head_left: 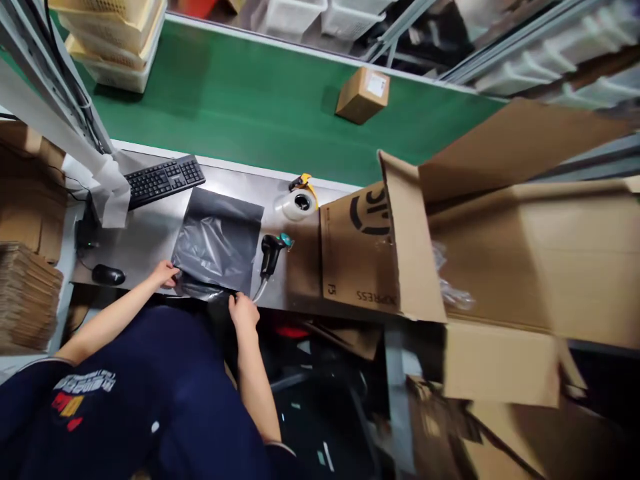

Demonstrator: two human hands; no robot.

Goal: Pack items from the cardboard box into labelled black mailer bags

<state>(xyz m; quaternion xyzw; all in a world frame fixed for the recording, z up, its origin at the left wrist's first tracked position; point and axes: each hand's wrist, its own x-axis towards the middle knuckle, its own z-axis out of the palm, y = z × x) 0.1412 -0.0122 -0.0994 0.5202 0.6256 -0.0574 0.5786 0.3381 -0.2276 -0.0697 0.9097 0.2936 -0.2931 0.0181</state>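
Note:
A dark grey plastic mailing bag (220, 233) lies flat on the metal bench in front of me, its near edge at the bench's front. My left hand (165, 274) pinches the near left corner of the bag. At the near right corner, my right hand (244, 312) grips the same edge with closed fingers. Between the hands the edge looks folded or parted, and whatever is inside the bag is hidden. Just right of the bag lies a black barcode scanner (271, 257) with its cable running toward the front edge.
A keyboard (165, 181) and mouse (108, 275) are on the left. A tape roll (299, 203) stands behind the scanner. A large open carton (360, 253) occupies the right side. Beyond the bench, a green conveyor (240, 100) carries a small box (363, 95) and stacked baskets (120, 40).

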